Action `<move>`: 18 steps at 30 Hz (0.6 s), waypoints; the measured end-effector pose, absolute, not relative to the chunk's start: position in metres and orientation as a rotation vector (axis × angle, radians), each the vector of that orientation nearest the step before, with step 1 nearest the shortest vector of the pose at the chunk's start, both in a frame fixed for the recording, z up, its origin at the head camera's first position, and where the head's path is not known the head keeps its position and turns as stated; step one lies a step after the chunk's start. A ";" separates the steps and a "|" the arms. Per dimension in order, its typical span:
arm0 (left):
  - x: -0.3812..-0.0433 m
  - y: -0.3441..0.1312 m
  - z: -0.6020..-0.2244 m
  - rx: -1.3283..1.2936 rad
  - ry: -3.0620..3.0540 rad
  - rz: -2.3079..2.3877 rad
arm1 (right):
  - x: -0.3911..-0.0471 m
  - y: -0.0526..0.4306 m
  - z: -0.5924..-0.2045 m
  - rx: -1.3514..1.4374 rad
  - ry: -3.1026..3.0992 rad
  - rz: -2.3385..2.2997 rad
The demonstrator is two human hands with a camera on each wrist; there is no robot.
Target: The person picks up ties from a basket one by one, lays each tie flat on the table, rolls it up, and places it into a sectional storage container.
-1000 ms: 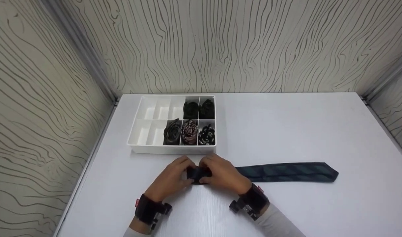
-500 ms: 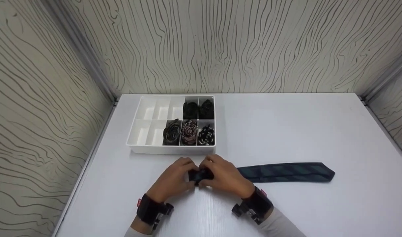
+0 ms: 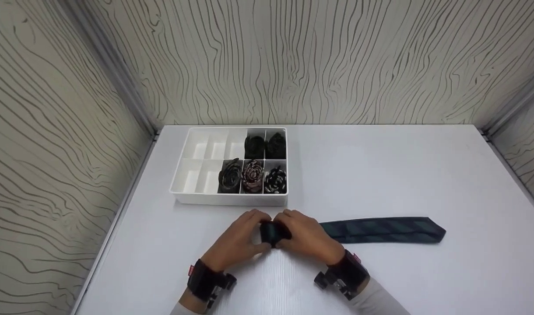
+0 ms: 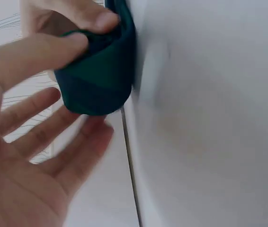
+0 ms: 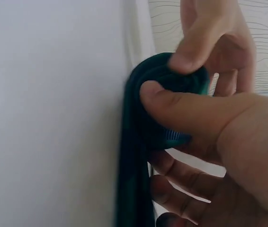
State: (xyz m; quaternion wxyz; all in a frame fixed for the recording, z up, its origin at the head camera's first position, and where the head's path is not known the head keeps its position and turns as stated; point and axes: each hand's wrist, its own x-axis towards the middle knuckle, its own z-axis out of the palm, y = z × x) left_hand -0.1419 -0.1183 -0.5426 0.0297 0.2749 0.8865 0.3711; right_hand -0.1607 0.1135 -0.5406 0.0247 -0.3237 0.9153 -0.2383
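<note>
A dark green and navy striped necktie (image 3: 391, 230) lies on the white table, its pointed end toward the right. Its left part is wound into a roll (image 3: 270, 234) between my two hands. My left hand (image 3: 238, 239) holds the roll's left side, thumb on the near edge and fingers over the far one. Opposite it, my right hand (image 3: 308, 237) pinches the roll from the right and covers where it meets the flat length. The right wrist view shows the spiral end of the roll (image 5: 146, 71), with both thumbs on it.
A white divided box (image 3: 230, 199) stands just beyond my hands. Several dark rolled neckties (image 3: 252, 175) fill compartments on its right side. Wood-patterned panels (image 3: 319, 65) enclose the white table (image 3: 381, 175) at the back and sides.
Both hands have shifted slightly right and toward me with the roll. The roll has turned between the fingers, and less of the flat necktie shows to its right.
</note>
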 end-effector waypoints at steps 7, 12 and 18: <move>-0.139 -0.114 -0.543 0.872 2.790 1.044 | -0.160 0.116 -0.540 -0.994 2.779 -0.733; -0.137 -0.108 -0.543 0.855 2.808 1.032 | -0.160 0.119 -0.541 -0.992 2.794 -0.726; -0.139 -0.105 -0.546 0.836 2.843 1.039 | -0.162 0.126 -0.537 -0.972 2.748 -0.731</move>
